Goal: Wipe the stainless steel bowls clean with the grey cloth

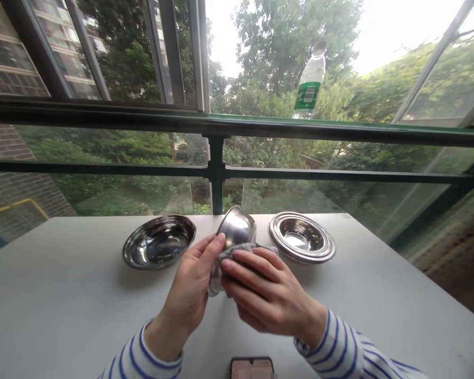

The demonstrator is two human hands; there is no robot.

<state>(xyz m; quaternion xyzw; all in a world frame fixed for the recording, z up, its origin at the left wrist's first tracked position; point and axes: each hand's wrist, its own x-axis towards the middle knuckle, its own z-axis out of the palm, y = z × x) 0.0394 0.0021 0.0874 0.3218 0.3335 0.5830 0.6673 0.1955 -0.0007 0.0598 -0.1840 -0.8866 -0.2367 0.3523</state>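
Two bare hands hold a stainless steel bowl (237, 227) up above the white desk (59, 284), tipped on its side with its rounded outer wall facing up and away. The left hand (187, 284) curls around the bowl's near edge, with the thumb and fingers closed on the metal. The right hand (270, 295) is also closed, its fingers spread over a crumpled grey cloth (237, 253) and pressing it against the outer wall. The steel looks thin, stiff and fairly light, but its polished surface is likely slippery, so the rim seems the surest place to take hold, with the cloth adding grip on the curve.

Two more steel bowls rest upright on either side of the hands: a shallow one (159, 242) at centre left and one with a wide ridged rim (302, 237) at centre right. A phone in a pink case (253, 369) lies at the bottom edge, partly cut off. Striped blue-and-white sleeves (339, 342) cover both forearms. Beyond the desk, a green window railing (217, 168) crosses the frame, and a plastic water bottle (310, 81) with a green label appears to stand on it at upper right.
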